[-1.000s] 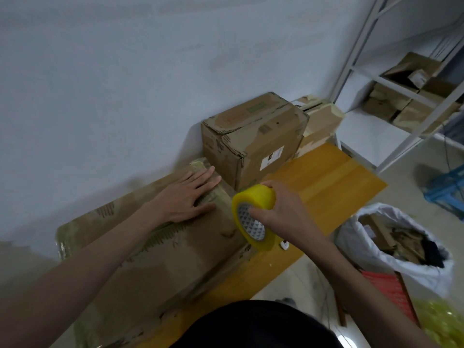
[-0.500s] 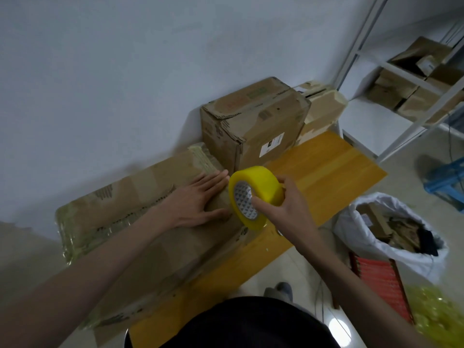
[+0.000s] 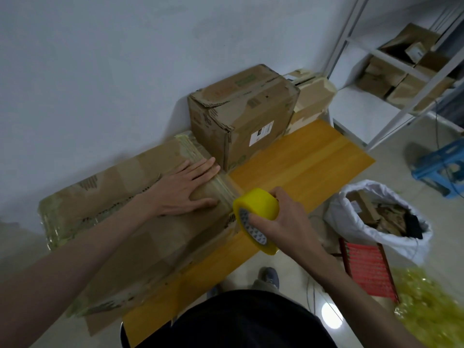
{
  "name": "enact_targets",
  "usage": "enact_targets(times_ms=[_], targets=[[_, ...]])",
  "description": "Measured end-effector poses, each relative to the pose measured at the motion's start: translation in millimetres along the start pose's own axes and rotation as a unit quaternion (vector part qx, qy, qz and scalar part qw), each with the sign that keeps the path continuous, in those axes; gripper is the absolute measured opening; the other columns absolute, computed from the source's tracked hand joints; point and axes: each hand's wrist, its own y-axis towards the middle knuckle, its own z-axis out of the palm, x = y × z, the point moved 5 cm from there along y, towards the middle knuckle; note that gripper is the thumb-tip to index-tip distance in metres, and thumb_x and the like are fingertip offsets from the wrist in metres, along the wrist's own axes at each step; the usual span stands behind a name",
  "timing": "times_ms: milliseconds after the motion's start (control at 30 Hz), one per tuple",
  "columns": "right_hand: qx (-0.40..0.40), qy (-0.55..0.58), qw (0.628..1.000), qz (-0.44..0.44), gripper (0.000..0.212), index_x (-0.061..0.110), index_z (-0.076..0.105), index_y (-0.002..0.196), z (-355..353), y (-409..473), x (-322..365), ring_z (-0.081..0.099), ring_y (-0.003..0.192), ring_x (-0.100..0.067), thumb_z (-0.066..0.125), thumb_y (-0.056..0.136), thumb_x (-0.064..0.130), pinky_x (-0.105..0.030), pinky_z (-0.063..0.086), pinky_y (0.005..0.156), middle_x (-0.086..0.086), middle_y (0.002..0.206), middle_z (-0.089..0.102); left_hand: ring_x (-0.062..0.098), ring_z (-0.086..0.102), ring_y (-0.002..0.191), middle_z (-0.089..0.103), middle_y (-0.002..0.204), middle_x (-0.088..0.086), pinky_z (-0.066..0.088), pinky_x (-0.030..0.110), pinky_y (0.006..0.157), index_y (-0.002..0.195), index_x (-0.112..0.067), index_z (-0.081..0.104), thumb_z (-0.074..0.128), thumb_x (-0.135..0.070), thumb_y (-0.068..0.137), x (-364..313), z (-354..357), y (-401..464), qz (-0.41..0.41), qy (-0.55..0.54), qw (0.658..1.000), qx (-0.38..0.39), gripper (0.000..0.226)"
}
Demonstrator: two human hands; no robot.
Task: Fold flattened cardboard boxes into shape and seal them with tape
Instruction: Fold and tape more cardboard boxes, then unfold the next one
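A long brown cardboard box (image 3: 120,222) lies on the yellow wooden table (image 3: 296,169), its ends wrapped in clear tape. My left hand (image 3: 185,189) rests flat on the box's top near its right end, fingers straight. My right hand (image 3: 283,222) grips a yellow tape roll (image 3: 256,217) just off the box's right end, with a strip of clear tape stretched from the roll onto that end.
A taped cardboard box (image 3: 241,111) stands against the wall behind, with a smaller box (image 3: 311,96) to its right. A white shelf rack (image 3: 391,71) holds several boxes. On the floor sit a white sack (image 3: 376,217), a red crate (image 3: 366,270) and a blue stool (image 3: 442,167).
My right hand has carried the tape roll up to the box's right end and then down and right, drawing tape across it. My left hand stays flat on the box.
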Motion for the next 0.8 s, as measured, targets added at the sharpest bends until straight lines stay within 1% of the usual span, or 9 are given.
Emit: enact_targets(times_ms=[33,67,200,300,500,600,633,700,800], targets=[[0.001,-0.005,1.000,-0.004,0.037,0.034,0.044,0.101,2.6,-0.6,-1.4,0.062,0.074,-0.020,0.067,0.080,0.055,-0.040,0.049,0.052,-0.002,0.093,0.058,0.003,-0.013,0.151,-0.017,0.165,-0.015,0.001,0.043,0.126,0.156,-0.040,-0.012,0.019,-0.081,0.092,0.0,0.1,0.0,0.002,0.004,1.000,0.003,0.082],[-0.002,-0.005,1.000,-0.010,0.039,0.033,0.043,0.102,3.8,-1.2,-3.2,0.061,0.071,-0.020,0.067,0.080,0.055,-0.040,0.047,0.050,-0.005,0.091,0.058,0.003,-0.013,0.151,-0.017,0.165,-0.015,0.000,0.043,0.126,0.156,-0.042,-0.012,0.019,-0.081,0.093,-0.1,0.3,0.1,0.003,0.006,1.000,0.006,0.080],[-0.009,0.030,0.999,-0.037,0.037,0.036,0.043,0.098,7.8,-1.5,-5.7,0.052,0.060,-0.017,0.067,0.077,0.056,-0.031,0.040,0.044,-0.004,0.076,0.053,0.002,-0.013,0.151,-0.016,0.165,-0.016,0.001,0.045,0.126,0.155,-0.045,-0.010,0.017,-0.081,0.092,0.6,0.8,1.3,0.001,0.006,1.000,0.010,0.078],[-0.008,0.025,0.999,-0.046,0.035,0.037,0.044,0.099,11.6,0.9,-5.7,0.053,0.062,-0.018,0.071,0.080,0.049,-0.032,0.038,0.044,-0.004,0.074,0.055,0.002,-0.013,0.151,-0.016,0.165,-0.016,0.000,0.045,0.125,0.155,-0.046,-0.010,0.016,-0.081,0.092,1.8,0.8,2.2,-0.001,0.005,1.000,0.017,0.076],[-0.015,0.027,0.998,-0.051,0.036,0.036,0.044,0.097,9.2,1.6,-6.2,0.053,0.058,-0.017,0.070,0.078,0.051,-0.032,0.038,0.041,-0.003,0.068,0.052,0.002,-0.012,0.151,-0.015,0.165,-0.017,0.000,0.046,0.125,0.155,-0.046,-0.009,0.017,-0.080,0.093,3.8,-0.1,2.0,-0.003,0.002,1.000,0.019,0.075],[-0.013,0.002,1.000,-0.025,0.039,0.034,0.045,0.096,7.6,-3.8,-14.6,0.053,0.062,-0.019,0.067,0.075,0.057,-0.034,0.042,0.044,-0.003,0.072,0.054,0.000,-0.013,0.150,-0.016,0.164,-0.020,-0.001,0.046,0.125,0.155,-0.047,-0.008,0.017,-0.080,0.093,6.3,-1.4,2.8,-0.008,-0.005,1.000,0.025,0.075],[-0.014,-0.008,1.000,-0.017,0.040,0.030,0.046,0.097,8.7,-5.0,-17.4,0.053,0.064,-0.018,0.069,0.077,0.056,-0.040,0.045,0.049,-0.004,0.075,0.055,0.000,-0.013,0.150,-0.016,0.164,-0.020,-0.002,0.046,0.125,0.155,-0.047,-0.008,0.016,-0.080,0.093,7.0,-1.6,3.4,-0.008,-0.005,1.000,0.027,0.074],[-0.016,-0.010,1.000,-0.003,0.041,0.024,0.046,0.098,13.0,-6.5,-21.6,0.054,0.074,-0.024,0.072,0.080,0.050,-0.049,0.047,0.056,-0.004,0.077,0.054,0.000,-0.014,0.150,-0.016,0.164,-0.020,-0.003,0.047,0.125,0.155,-0.047,-0.006,0.015,-0.080,0.093,7.9,-1.9,4.6,-0.011,-0.007,0.999,0.032,0.074],[-0.008,0.001,1.000,0.018,0.040,0.026,0.045,0.096,19.6,-7.0,-31.9,0.056,0.071,-0.019,0.072,0.078,0.050,-0.047,0.048,0.054,-0.002,0.080,0.056,-0.001,-0.015,0.150,-0.015,0.164,-0.020,-0.004,0.046,0.125,0.155,-0.048,-0.005,0.016,-0.080,0.094,7.2,-2.4,5.2,-0.012,-0.007,0.999,0.038,0.073]])
